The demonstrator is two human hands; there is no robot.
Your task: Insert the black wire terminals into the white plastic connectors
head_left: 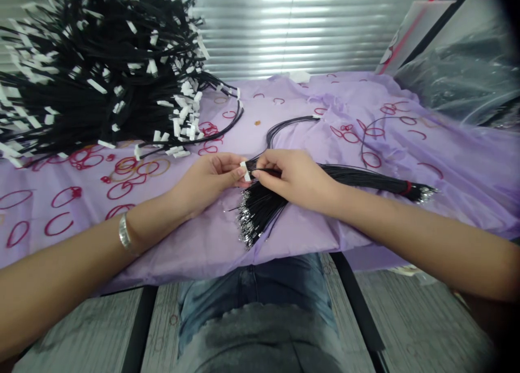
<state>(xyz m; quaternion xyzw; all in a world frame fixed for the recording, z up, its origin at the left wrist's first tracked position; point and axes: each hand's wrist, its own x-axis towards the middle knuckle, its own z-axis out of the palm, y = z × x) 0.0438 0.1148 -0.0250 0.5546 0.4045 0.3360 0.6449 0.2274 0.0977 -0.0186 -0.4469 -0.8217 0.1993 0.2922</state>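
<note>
Near the middle of the table, my left hand (217, 175) pinches a small white connector (246, 171) between thumb and fingers. Black wires run out of its right side. Right beside it, my right hand (288, 175) is closed with thumb and forefinger on a black wire (264, 170) close to the connector. The other wires' far ends curve behind that hand to a white piece (316, 117). Below and right of my hands lies a bundle of black wires (264, 205) with silvery metal tips. A red band (407, 187) ties the bundle's right end.
A large heap of black cables with white connectors (122, 86) rises at the back left. Red rubber bands (125, 164) lie scattered over the purple cloth (211, 227). Silvery blinds (292, 32) stand behind the table, with clear plastic (463, 75) at the right.
</note>
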